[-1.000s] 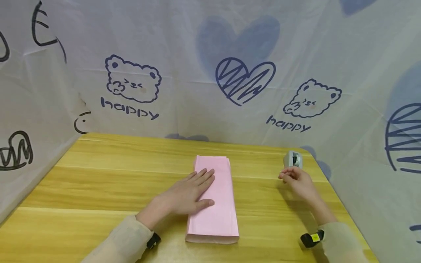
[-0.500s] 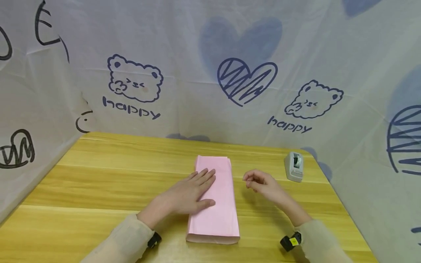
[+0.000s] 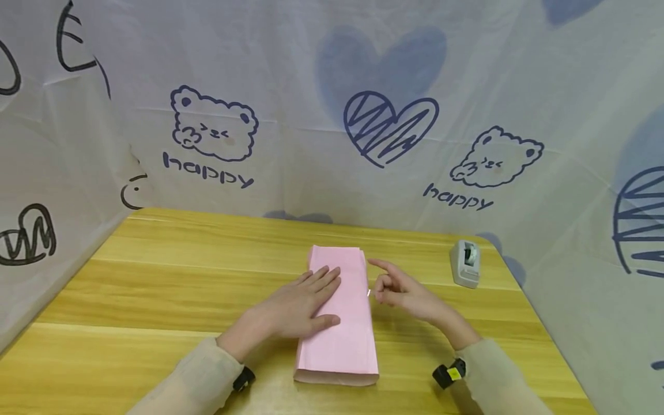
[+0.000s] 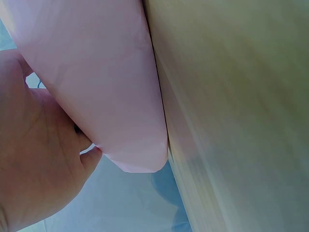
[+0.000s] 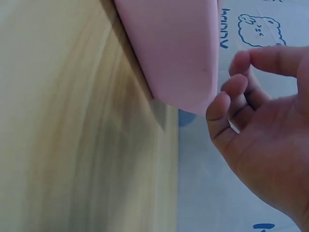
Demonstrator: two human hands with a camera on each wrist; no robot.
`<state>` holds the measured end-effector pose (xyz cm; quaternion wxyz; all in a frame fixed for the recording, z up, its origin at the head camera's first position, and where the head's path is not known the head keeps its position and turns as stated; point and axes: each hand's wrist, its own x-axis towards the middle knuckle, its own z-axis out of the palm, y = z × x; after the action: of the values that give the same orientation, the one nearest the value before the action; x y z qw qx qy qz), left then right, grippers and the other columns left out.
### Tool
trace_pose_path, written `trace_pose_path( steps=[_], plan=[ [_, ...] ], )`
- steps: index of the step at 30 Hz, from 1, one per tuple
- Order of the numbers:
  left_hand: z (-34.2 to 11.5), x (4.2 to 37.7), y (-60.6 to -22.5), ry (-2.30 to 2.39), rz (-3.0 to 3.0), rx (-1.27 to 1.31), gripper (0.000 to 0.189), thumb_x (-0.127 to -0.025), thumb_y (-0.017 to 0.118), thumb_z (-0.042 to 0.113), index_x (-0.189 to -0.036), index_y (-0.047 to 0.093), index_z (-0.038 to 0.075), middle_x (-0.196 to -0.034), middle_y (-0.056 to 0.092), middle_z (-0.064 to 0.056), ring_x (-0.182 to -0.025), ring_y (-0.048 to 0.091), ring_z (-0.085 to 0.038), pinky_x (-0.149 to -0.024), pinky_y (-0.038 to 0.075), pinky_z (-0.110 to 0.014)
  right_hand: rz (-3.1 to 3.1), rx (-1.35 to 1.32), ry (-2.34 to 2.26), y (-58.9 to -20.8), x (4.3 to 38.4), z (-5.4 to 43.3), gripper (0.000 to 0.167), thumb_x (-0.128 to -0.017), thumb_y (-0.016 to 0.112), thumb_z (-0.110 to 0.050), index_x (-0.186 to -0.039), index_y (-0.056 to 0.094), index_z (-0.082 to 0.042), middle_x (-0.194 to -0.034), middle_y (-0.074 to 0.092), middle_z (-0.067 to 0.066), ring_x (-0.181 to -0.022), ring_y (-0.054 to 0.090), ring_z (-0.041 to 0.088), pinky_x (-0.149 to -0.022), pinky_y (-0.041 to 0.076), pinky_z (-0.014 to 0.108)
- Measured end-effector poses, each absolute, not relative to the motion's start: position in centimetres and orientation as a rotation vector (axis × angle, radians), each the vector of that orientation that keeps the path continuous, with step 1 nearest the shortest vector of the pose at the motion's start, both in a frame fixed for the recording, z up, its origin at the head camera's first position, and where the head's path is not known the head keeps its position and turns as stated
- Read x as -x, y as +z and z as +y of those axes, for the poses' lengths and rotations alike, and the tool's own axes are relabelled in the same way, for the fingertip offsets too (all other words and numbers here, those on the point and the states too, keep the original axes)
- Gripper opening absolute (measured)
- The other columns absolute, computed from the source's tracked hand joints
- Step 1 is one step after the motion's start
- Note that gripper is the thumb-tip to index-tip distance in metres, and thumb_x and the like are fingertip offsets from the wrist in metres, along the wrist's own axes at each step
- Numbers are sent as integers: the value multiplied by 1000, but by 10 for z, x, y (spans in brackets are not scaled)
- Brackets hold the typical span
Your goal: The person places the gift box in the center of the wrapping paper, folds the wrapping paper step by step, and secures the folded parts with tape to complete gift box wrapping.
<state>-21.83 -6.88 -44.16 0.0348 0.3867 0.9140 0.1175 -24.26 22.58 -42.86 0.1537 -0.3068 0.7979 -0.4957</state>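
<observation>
A long pink paper packet (image 3: 344,340), folded into a flat tube with an open near end, lies on the table. My left hand (image 3: 295,308) rests on top of it, fingers spread straight across the paper. Beside the packet's right edge, my right hand (image 3: 410,295) pinches a small, shiny strip of tape (image 3: 369,293) between thumb and a finger, while its index finger points out. In the right wrist view, the thumb meets a fingertip close to the pink packet (image 5: 174,48); the tape cannot be made out there.
A grey tape dispenser (image 3: 465,265) stands at the right back of the wooden table (image 3: 181,276). Behind and on both sides hangs a pale cloth (image 3: 301,150) with bear and heart drawings.
My right hand has moved left from the tape dispenser to the packet's right edge, and its index finger has straightened. My left hand has stayed on the packet.
</observation>
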Motion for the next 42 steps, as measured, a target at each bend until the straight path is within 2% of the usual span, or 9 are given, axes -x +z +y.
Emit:
trace_pose_path(
  steps=[3, 7, 10, 14, 21, 27, 31, 39, 42],
  plan=[
    [-70, 218, -441, 370, 2807, -1181, 80, -108, 41, 57, -165, 22, 6, -174, 10, -9, -160, 7, -30, -129, 9, -46, 2239, 934, -1365, -425, 248, 223, 73, -102, 51, 5, -163, 12, 4, -96, 60, 22, -85, 55, 15, -75, 49, 26],
    [-70, 218, -440, 366, 2806, -1182, 80, -108, 41, 58, -166, 21, 6, -174, 10, -8, -160, 8, -29, -129, 9, -46, 2199, 917, -1280, -419, 256, 220, 81, -100, 51, 5, -165, 3, 2, -94, 59, 11, -83, 53, 20, -73, 47, 28],
    [-70, 218, -441, 358, 2804, -1189, 80, -108, 40, 58, -166, 21, 7, -174, 11, -8, -160, 8, -29, -129, 10, -46, 2222, 874, -1217, -418, 262, 220, 84, -99, 53, 2, -165, 1, 0, -93, 59, 9, -82, 53, 23, -73, 47, 28],
    [-70, 219, -441, 357, 2805, -1188, 80, -108, 39, 58, -166, 21, 7, -174, 10, -8, -160, 7, -29, -129, 10, -46, 2268, 856, -1147, -420, 267, 220, 86, -98, 55, 1, -166, 1, -1, -89, 60, 5, -80, 53, 20, -71, 47, 27],
    [-70, 218, -440, 361, 2805, -1186, 79, -108, 40, 57, -166, 20, 7, -174, 9, -8, -160, 7, -29, -130, 9, -46, 2323, 796, -1104, -418, 268, 216, 84, -101, 56, -5, -167, 3, -4, -85, 60, 10, -78, 54, 25, -70, 47, 28],
    [-70, 217, -439, 364, 2798, -1173, 79, -108, 41, 57, -166, 20, 8, -174, 9, -7, -161, 6, -28, -130, 10, -45, 2397, 728, -1062, -421, 268, 213, 87, -104, 63, -23, -167, 6, -6, -76, 56, 3, -67, 49, 14, -64, 44, 26],
    [-69, 217, -440, 353, 2798, -1165, 80, -107, 40, 59, -166, 19, 9, -174, 8, -6, -161, 6, -26, -130, 9, -44, 2415, 725, -1061, -425, 267, 214, 88, -104, 65, -25, -167, 7, -4, -74, 54, -1, -64, 47, 13, -61, 42, 26],
    [-69, 217, -440, 355, 2799, -1161, 81, -107, 39, 59, -166, 19, 9, -174, 7, -6, -161, 5, -26, -129, 8, -44, 2409, 614, -1081, -434, 266, 216, 90, -103, 67, -33, -166, 10, -2, -81, 65, 14, -70, 56, 23, -65, 48, 30],
    [-69, 217, -440, 350, 2802, -1159, 81, -107, 39, 59, -166, 19, 9, -174, 7, -6, -161, 5, -27, -129, 8, -44, 2407, 536, -1092, -437, 265, 217, 93, -102, 67, -38, -165, 10, 1, -83, 67, 14, -71, 57, 23, -66, 48, 32]
  ],
)
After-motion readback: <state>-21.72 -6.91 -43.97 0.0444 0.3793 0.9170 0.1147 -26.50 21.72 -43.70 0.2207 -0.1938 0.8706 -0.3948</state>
